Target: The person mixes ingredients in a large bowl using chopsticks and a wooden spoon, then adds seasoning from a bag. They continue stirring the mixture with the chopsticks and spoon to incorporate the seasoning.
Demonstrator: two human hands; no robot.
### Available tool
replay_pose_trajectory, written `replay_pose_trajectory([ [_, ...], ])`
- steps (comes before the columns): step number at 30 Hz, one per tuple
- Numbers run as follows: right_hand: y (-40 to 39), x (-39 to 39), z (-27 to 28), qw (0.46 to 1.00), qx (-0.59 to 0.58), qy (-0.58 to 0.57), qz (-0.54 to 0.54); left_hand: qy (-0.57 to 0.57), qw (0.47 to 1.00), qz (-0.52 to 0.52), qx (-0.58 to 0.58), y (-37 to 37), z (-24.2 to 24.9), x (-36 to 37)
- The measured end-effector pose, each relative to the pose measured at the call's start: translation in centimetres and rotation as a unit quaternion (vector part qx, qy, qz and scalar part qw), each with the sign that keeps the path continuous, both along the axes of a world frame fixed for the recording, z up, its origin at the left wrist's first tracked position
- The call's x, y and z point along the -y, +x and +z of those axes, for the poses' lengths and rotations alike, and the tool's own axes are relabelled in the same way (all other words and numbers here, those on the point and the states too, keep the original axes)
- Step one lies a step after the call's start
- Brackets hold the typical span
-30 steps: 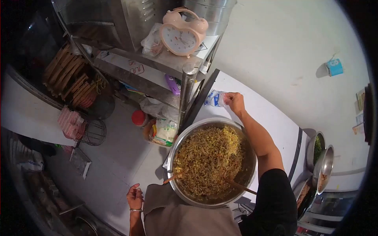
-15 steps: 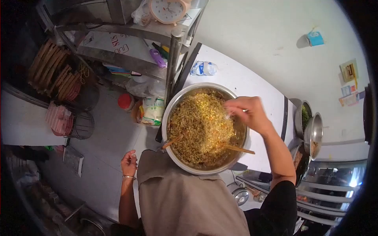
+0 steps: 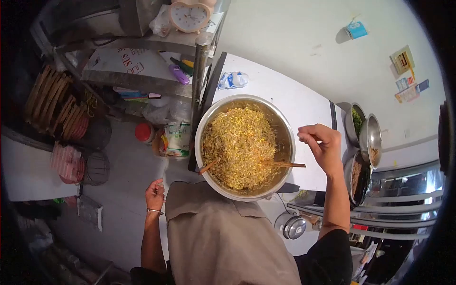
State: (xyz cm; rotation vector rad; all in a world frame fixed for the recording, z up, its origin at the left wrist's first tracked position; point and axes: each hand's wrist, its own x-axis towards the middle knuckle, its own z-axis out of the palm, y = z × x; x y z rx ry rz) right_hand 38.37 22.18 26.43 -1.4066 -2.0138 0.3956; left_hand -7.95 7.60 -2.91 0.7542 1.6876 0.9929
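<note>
A large metal bowl (image 3: pixel 283 123) stands on the white table, heaped with a loose mix of brownish strands and yellow bits (image 3: pixel 240 142). Wooden chopsticks (image 3: pixel 287 164) stick out over the right of the rim, and another wooden stick end (image 3: pixel 208 167) shows at the lower left. My right hand (image 3: pixel 324 145) hovers just right of the bowl, thumb and fingers drawn together in a pinch; anything between the tips is too small to make out. Low beside the apron, away from the bowl, my left hand (image 3: pixel 155 194) hangs with loosely bent fingers and holds nothing visible.
A blue-and-white plastic packet (image 3: pixel 233 80) lies behind the bowl. Metal bowls of food (image 3: pixel 370 137) stand at the right. The metal rack (image 3: pixel 201 71) borders the table on the left, with a red-lidded jar (image 3: pixel 144 132) and a bag (image 3: pixel 177 140) below.
My right hand has moved from over the bowl to its right side. More yellow bits cover the heap in the bowl. The view has shifted slightly; my left hand stays low.
</note>
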Motion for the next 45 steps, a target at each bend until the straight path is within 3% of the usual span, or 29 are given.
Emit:
replay_pose_trajectory([
  [4, -2.1, 1.7, -0.5, 0.994, -0.032, 0.092, -0.055, 0.01, 1.0, -0.01, 0.006, -0.3, 0.7, -1.5],
  [6, -2.4, 1.7, -6.8, 0.996, -0.058, -0.073, -0.013, 0.028, 0.999, -0.019, 0.005, -0.4, 2.4, -3.0],
  [7, -2.6, 1.4, -9.4, 0.986, 0.089, -0.116, 0.084, 0.045, 0.999, -0.029, 0.005, -0.1, 3.8, -4.1],
  [9, -2.5, 2.2, -12.3, 0.993, 0.072, -0.06, 0.073, 0.075, 0.995, -0.06, -0.031, 0.0, 7.5, -6.8],
  [11, -1.9, 1.9, -11.0, 0.995, 0.006, -0.093, 0.032, 0.094, 0.988, -0.083, -0.093, 0.8, 11.8, -8.5],
  [12, -1.6, 1.8, -10.4, 0.994, -0.028, -0.107, 0.011, 0.16, 0.971, -0.103, -0.143, 1.7, 14.0, -9.1],
  [14, -1.0, 1.9, -10.1, 0.927, -0.255, -0.266, -0.063, 0.299, 0.912, -0.148, -0.237, 4.9, 18.9, -11.1],
  [16, -0.4, 1.9, -12.6, 0.924, -0.257, -0.262, -0.107, 0.297, 0.887, -0.22, -0.278, 9.5, 23.8, -11.6],
  [18, -0.7, 2.0, -14.7, 0.924, -0.212, -0.28, -0.15, 0.364, 0.851, -0.294, -0.239, 14.9, 24.6, -12.0],
  [21, -4.0, 3.3, -15.6, 0.807, -0.463, -0.32, -0.178, 0.472, 0.761, -0.404, -0.187, 23.7, 21.4, -10.8],
  [23, -3.9, 4.0, -20.4, 0.69, -0.639, -0.34, -0.012, 0.516, 0.717, -0.431, -0.185, 26.9, 18.8, -10.4],
  [24, -7.6, 5.9, -23.0, 0.587, -0.786, -0.194, -0.001, 0.54, 0.691, -0.437, -0.2, 27.8, 17.6, -10.5],
  [25, -8.0, 6.3, -21.8, 0.545, -0.816, -0.193, -0.02, 0.566, 0.663, -0.441, -0.212, 28.8, 16.3, -10.8],
  [26, -8.3, 6.7, -20.5, 0.501, -0.844, -0.188, -0.038, 0.529, 0.678, -0.459, -0.223, 28.9, 14.8, -11.3],
  [27, -6.6, 6.4, -14.6, 0.521, -0.776, -0.341, -0.099, 0.498, 0.698, -0.465, -0.218, 28.5, 13.6, -12.8],
  [29, -5.8, 7.7, -8.5, 0.572, -0.746, -0.334, -0.072, 0.428, 0.752, -0.465, -0.189, 27.1, 11.6, -14.9],
  [30, -5.7, 7.5, -6.9, 0.601, -0.726, -0.33, -0.05, 0.405, 0.801, -0.403, -0.181, 26.7, 10.6, -15.9],
  [31, -5.7, 7.2, -6.3, 0.727, -0.641, -0.241, -0.048, 0.378, 0.846, -0.335, -0.171, 27.2, 11.0, -16.4],
  [32, -6.1, 7.1, -6.0, 0.829, -0.536, -0.153, -0.049, 0.302, 0.901, -0.296, 0.1, 27.9, 11.5, -15.9],
  [33, -6.4, 6.7, -6.0, 0.907, -0.414, -0.064, -0.046, 0.196, 0.883, -0.231, 0.358, 28.5, 14.3, -14.7],
  [34, -6.0, 6.1, -7.9, 0.966, -0.252, -0.002, -0.06, 0.069, 0.797, -0.142, 0.584, 28.6, 16.7, -13.8],
  [35, -5.2, 5.2, -11.5, 0.993, -0.081, 0.057, -0.068, 0.009, 0.833, -0.169, 0.527, 29.1, 18.6, -14.3],
  [36, -5.0, 4.7, -13.8, 0.987, 0.089, 0.111, -0.072, 0.007, 0.844, -0.202, 0.497, 27.8, 20.4, -13.8],
  [38, -2.3, 4.8, -13.9, 0.981, 0.067, 0.14, -0.112, 0.024, 0.858, -0.266, 0.439, 25.5, 24.1, -14.4],
  [40, 0.3, 7.3, -14.2, 0.981, 0.0, 0.138, -0.136, 0.195, 0.887, -0.379, 0.175, 21.5, 26.0, -15.5],
  [42, 2.8, 10.4, -13.1, 0.969, -0.131, 0.053, -0.201, 0.288, 0.846, -0.43, -0.127, 18.2, 26.7, -14.7],
  [44, 5.7, 12.8, -16.0, 0.929, -0.172, 0.039, -0.325, 0.296, 0.731, -0.442, -0.428, 15.3, 27.7, -13.9],
  [45, 6.8, 13.4, -16.6, 0.908, -0.266, -0.013, -0.325, 0.253, 0.73, -0.453, -0.444, 14.6, 27.3, -13.0],
])
